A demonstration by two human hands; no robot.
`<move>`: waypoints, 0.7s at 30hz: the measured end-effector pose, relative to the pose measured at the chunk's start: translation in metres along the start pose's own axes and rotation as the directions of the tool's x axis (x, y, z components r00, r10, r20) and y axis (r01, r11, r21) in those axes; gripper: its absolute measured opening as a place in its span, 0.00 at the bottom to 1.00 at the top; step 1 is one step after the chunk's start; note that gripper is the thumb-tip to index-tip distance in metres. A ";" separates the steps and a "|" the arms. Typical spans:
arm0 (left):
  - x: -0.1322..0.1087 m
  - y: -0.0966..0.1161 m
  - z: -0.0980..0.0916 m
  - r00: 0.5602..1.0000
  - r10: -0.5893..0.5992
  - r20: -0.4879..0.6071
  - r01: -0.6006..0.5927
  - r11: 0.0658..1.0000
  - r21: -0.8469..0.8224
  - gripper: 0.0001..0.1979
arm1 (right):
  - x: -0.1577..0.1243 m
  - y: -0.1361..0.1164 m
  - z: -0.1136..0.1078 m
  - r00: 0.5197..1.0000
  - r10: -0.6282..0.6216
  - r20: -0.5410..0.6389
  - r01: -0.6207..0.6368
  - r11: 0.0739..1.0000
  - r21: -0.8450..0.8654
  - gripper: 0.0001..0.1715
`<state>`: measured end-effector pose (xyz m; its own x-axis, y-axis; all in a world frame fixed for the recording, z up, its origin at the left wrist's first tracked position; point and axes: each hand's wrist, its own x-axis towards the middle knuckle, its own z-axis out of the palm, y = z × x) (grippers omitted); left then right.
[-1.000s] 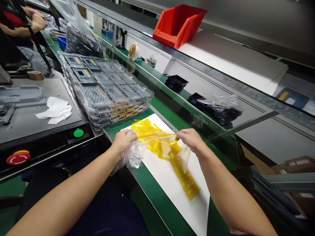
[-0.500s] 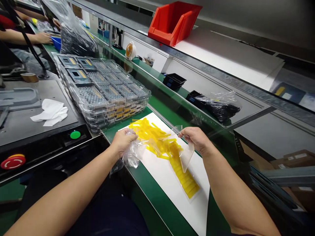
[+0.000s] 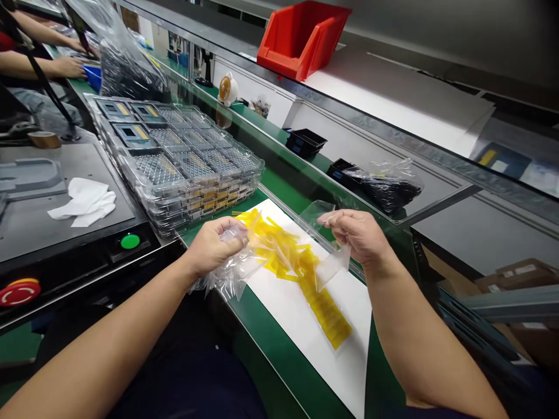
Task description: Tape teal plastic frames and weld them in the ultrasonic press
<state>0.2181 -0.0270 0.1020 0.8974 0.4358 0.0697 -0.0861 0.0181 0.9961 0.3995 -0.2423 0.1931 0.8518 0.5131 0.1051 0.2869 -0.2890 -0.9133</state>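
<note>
Film point(image 3: 325, 273) see-through, edges faint; left hand point(image 3: 212, 247) bunching more

Co-worker's arms point(image 3: 41, 49), upper left: body cut off by the frame edge. Emergency stop button point(image 3: 20, 292), lower left: partly cropped. Yellow tape strips point(image 3: 301, 273), centre: several hidden under crumpled clear film point(image 3: 231, 273) and the left hand point(image 3: 212, 247). Stacked clear trays point(image 3: 183, 163): contents too small to identify. Black bag contents point(image 3: 388, 189), centre right: indistinct.

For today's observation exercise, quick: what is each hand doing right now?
Left hand: closed on crumpled clear film.
Right hand: closed, pinching a clear film piece.
</note>
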 end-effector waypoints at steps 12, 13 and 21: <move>-0.059 -0.017 0.000 0.982 -0.119 0.146 0.153 0.957 -0.248 0.32 | -0.091 0.009 0.129 0.739 -0.403 0.540 0.483 0.875 -0.009 0.08; -0.065 -0.020 -0.002 0.966 -0.186 0.180 0.231 0.934 -0.273 0.31 | -0.096 0.011 0.135 0.736 -0.426 0.526 0.505 0.863 -0.008 0.07; -0.101 -0.037 -0.011 0.928 -0.263 0.266 0.345 0.876 -0.337 0.32 | -0.129 0.030 0.188 0.931 -0.364 0.038 0.358 0.928 0.106 0.12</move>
<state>0.1261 -0.0620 0.0579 0.9699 0.1605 -0.1830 0.0880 0.4696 0.8785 0.2159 -0.1650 0.0778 0.6720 0.6133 0.4150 0.5245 0.0015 -0.8514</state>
